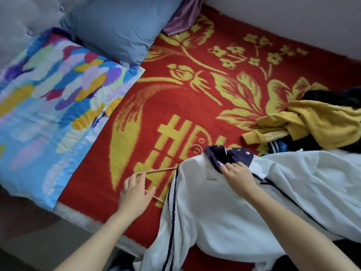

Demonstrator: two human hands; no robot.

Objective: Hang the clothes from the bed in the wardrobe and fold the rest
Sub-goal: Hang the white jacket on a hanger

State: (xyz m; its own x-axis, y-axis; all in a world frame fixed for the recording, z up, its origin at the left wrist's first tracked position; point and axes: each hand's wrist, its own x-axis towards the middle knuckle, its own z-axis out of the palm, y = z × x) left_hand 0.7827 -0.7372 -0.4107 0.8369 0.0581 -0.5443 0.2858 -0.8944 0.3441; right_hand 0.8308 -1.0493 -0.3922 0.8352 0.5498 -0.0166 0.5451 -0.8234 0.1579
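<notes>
A white jacket (224,208) with navy stripes and a navy collar (218,157) lies spread on the red and yellow blanket (195,90). A thin pink hanger (156,171) sticks out from under the jacket's left shoulder, its hook above the collar. My left hand (136,192) rests over the hanger's exposed end, fingers spread around the wire. My right hand (238,175) pinches the navy collar. A yellow garment (316,124) lies crumpled at the right, over dark and blue striped clothes.
A colourful folded quilt (54,106) lies at the left, with a blue pillow (121,26) behind it. A purple cloth (185,16) sits at the bed's head. The bed's front edge (78,218) runs diagonally at lower left.
</notes>
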